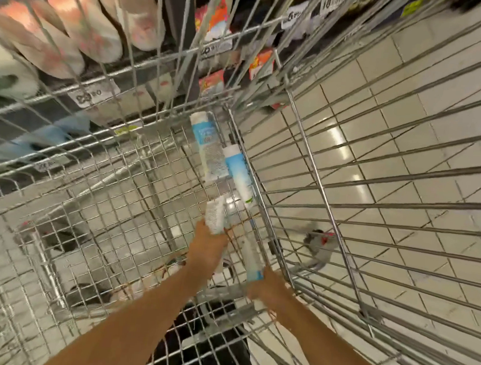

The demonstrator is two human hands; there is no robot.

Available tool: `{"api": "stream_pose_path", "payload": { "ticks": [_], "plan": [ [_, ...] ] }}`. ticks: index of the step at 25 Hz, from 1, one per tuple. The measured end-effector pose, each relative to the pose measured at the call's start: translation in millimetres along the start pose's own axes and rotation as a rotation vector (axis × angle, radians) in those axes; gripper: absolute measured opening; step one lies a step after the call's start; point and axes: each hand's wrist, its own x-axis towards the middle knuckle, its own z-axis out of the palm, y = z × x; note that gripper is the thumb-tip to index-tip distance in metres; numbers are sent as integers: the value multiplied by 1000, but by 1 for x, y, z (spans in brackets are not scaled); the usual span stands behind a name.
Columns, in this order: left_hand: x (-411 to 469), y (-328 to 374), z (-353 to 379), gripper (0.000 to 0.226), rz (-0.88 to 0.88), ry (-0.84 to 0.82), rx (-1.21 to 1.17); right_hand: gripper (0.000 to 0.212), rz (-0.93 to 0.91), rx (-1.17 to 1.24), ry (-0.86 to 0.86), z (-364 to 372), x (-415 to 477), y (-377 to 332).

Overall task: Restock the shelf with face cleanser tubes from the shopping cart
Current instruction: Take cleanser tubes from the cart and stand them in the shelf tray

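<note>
Both my arms reach down into a wire shopping cart (95,188). My left hand (208,249) grips a white and blue face cleanser tube (216,215) near the cart's bottom. My right hand (268,288) holds another tube (252,255) by its blue end, close to the cart's right wall. Two more white and blue tubes lie on the cart floor farther ahead: one (207,148) with printed text facing up, the other (239,176) beside it against the right wall. The picture is blurred by motion.
Store shelves (90,95) with white and pink packages and price tags stand beyond the cart at the upper left. Boxed goods (214,22) sit on shelves at the top middle. Pale tiled floor (412,109) shows through the cart's right side. A cart wheel (318,240) is visible below.
</note>
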Motion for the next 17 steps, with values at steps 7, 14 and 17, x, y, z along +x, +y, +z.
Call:
{"api": "stream_pose_path", "payload": {
  "ticks": [7,14,17],
  "plan": [
    [-64,-25,-59,33,-121,111,-414,30,-199,127,-18,5,-65,-52],
    [-138,73,-127,65,110,46,-547,21,-491,306,-157,15,-178,-131],
    [-192,103,-140,67,203,21,-631,22,-638,351,-159,24,-229,-152]
  ]
}}
